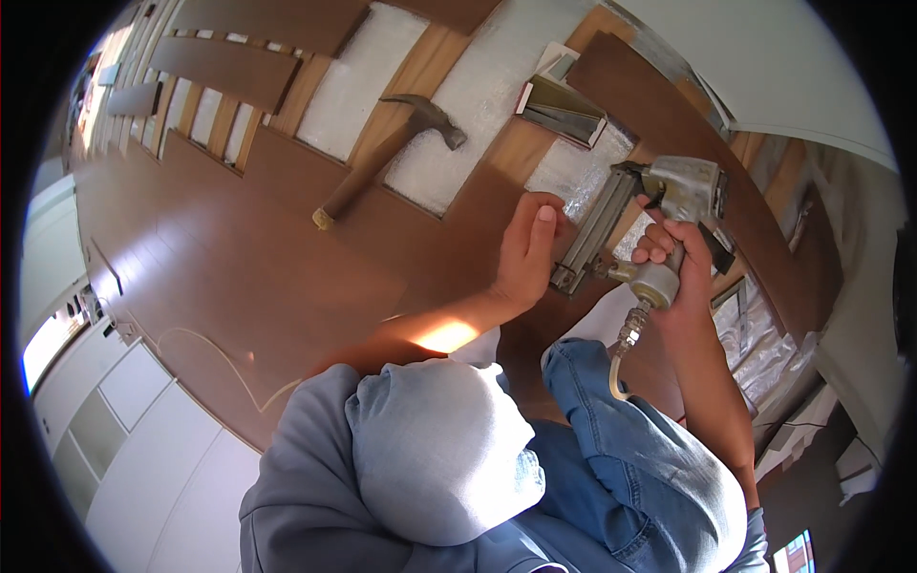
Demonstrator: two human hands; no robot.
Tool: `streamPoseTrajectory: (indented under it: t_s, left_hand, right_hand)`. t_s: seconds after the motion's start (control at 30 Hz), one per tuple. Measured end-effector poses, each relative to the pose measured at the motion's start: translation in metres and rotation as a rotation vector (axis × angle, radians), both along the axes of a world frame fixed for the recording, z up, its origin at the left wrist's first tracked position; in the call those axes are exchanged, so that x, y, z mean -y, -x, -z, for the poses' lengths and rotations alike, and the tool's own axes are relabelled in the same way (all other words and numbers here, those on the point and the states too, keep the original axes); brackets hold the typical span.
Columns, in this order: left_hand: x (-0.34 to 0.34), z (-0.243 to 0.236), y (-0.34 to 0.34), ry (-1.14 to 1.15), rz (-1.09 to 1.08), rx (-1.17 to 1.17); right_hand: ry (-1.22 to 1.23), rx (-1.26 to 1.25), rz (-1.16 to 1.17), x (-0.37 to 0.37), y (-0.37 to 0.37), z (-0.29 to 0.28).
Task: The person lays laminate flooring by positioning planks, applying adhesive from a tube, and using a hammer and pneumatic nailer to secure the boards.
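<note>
My right hand (690,267) is wrapped round the handle of a silver pneumatic nail gun (684,185). Its long magazine (594,227) slants down toward my left, and an air hose (616,374) runs from the fitting under the grip toward my knee. Just left of the magazine is my left hand (527,250), thumb and fingers curled together; whatever they pinch, if anything, cannot be made out. Beyond my hands, an open small box (564,111) with grey strips inside rests over the joists. A claw hammer (380,162) lies to the left, head on a joist and handle on the brown boards.
Brown floorboards (239,258) spread left. Ahead are bare wooden joists (411,81) with silvery-white sheeting (458,105) between them. A long loose board (659,105) lies at right near the pale wall (812,76). White cabinets (162,458) stand lower left, and a thin hose (215,346) trails nearby.
</note>
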State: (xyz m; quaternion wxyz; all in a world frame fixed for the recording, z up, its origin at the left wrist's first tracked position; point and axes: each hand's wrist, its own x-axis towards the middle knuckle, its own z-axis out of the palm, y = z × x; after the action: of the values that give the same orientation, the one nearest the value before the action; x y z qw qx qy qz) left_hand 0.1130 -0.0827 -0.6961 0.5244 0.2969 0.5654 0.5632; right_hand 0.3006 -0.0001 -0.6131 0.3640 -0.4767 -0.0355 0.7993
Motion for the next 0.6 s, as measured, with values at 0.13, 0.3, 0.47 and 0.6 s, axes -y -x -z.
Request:
streamPoseTrajectory:
  t_s: [0.13, 0.3, 0.47, 0.6]
  left_hand:
    - [0.056, 0.026, 0.101, 0.015, 0.018, -0.696]
    - [0.152, 0.067, 0.275, 0.282, -0.223, -1.545]
    - [0.204, 0.106, 0.332, 0.714, -0.707, -1.49]
    - [0.209, 0.115, 0.333, 0.685, -0.744, -1.443]
  right_hand:
    - [0.047, -0.026, -0.198, -0.019, 0.024, 0.015]
    - [0.065, -0.045, -0.322, -0.027, 0.061, 0.031]
    - [0.151, -0.076, -0.371, -0.029, 0.087, 0.045]
    - [0.214, -0.091, -0.38, -0.027, 0.105, 0.046]
